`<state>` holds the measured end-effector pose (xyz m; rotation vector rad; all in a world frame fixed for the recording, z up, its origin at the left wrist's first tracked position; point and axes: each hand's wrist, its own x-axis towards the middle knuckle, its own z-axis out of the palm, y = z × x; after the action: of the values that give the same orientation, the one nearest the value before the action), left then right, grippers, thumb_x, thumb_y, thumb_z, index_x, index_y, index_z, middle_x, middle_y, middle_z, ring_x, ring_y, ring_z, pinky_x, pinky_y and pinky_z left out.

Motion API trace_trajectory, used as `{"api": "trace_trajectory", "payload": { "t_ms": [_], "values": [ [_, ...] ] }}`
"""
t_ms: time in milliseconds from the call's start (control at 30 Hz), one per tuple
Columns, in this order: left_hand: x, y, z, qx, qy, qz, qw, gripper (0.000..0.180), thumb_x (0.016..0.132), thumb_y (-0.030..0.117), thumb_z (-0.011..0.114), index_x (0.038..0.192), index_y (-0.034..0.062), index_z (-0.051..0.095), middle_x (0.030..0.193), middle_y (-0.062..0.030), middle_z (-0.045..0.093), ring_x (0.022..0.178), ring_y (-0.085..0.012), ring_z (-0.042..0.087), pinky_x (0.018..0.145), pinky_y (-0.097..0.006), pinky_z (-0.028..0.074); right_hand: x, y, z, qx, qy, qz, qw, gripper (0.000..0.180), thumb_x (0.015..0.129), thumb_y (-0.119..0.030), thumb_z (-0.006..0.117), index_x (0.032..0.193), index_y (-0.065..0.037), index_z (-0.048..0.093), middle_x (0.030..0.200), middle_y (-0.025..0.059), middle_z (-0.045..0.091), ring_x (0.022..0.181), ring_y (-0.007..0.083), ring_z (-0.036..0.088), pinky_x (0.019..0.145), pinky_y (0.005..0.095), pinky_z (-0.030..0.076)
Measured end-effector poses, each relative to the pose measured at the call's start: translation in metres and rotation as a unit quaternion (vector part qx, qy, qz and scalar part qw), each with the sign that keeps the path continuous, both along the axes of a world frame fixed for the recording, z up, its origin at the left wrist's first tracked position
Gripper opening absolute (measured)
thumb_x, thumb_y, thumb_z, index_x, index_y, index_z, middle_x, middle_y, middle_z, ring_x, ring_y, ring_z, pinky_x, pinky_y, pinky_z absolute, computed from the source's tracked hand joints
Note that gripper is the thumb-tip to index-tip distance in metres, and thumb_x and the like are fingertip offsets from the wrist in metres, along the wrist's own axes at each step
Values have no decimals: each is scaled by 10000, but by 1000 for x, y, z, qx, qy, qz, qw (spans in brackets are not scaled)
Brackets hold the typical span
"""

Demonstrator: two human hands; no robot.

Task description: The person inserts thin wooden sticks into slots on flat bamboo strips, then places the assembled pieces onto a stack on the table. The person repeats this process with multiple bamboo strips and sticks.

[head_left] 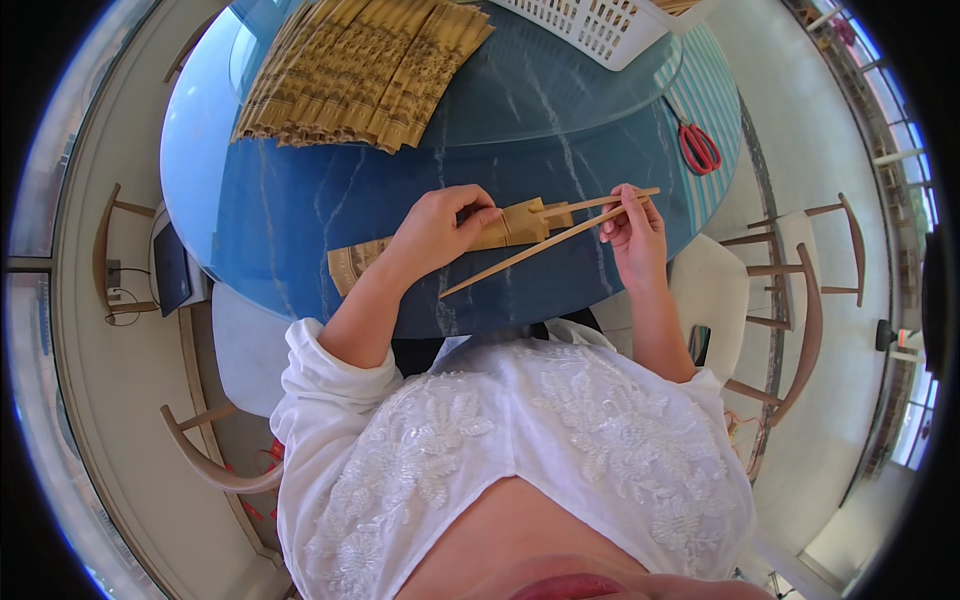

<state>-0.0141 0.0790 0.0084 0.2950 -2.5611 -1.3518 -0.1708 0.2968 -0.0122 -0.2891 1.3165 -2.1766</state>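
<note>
On the blue marbled table point(300, 190), a long gold-brown paper sleeve point(522, 224) lies slantwise in front of me. My left hand point(440, 228) grips it near its middle, thumb and fingers pinched together; the forearm covers part of its printed left end. My right hand point(636, 235) holds two wooden chopsticks between its fingers. One chopstick point(590, 204) points left, its tip at the sleeve's right part; whether it is inside I cannot tell. The other chopstick point(520, 256) slants down-left across the front of the sleeve, its thin tip over the table.
A large fanned pile of similar printed paper sleeves point(350, 75) lies at the far left. A white slotted basket point(605, 30) stands at the far right. Scissors with red handles point(699, 148) rest near the right edge. Wooden-armed chairs point(805, 340) stand around the table.
</note>
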Motion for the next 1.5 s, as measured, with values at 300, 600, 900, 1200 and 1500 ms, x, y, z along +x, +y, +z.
{"api": "trace_trajectory", "payload": {
  "t_ms": [300, 600, 900, 1200, 1500],
  "values": [
    [-3, 0, -7, -131, 112, 14, 985, 93, 842, 132, 648, 840, 48, 608, 762, -89, 623, 675, -282, 558, 639, -359, 449, 24, -24, -9, -1, -29, 104, 994, 235, 966, -224, 535, 1022, -6, 602, 806, 81, 623, 623, 97, 582, 533, 250, 501],
    [-3, -2, -10, -158, 136, 38, 977, 84, 831, 124, 652, 836, 52, 610, 777, -77, 631, 679, -278, 559, 646, -357, 448, 21, -29, -1, -2, 6, 43, 999, 294, 972, -202, 518, 1183, -1, 557, 794, 73, 611, 597, 100, 563, 513, 247, 497],
    [-3, -5, -8, -154, 130, 55, 978, 90, 833, 134, 653, 834, 52, 617, 786, -70, 635, 687, -271, 566, 658, -348, 454, 11, -5, 6, 58, 64, 10, 996, 373, 962, -163, 524, 1294, 4, 499, 745, 75, 597, 547, 110, 545, 484, 243, 481],
    [-2, -5, -8, -125, 113, 55, 984, 97, 841, 135, 654, 856, 44, 625, 793, -80, 637, 703, -270, 566, 662, -347, 462, 19, -5, 14, 74, 55, 47, 995, 399, 957, -147, 526, 1332, -17, 479, 722, 78, 592, 536, 109, 533, 466, 242, 474],
    [-3, -6, -9, -126, 116, 55, 984, 96, 842, 134, 651, 847, 42, 624, 777, -85, 634, 693, -275, 564, 668, -347, 454, 40, -13, 12, 104, 32, 109, 988, 458, 949, -150, 549, 1374, -27, 431, 719, 64, 593, 525, 99, 532, 470, 240, 487]
  ]
}}
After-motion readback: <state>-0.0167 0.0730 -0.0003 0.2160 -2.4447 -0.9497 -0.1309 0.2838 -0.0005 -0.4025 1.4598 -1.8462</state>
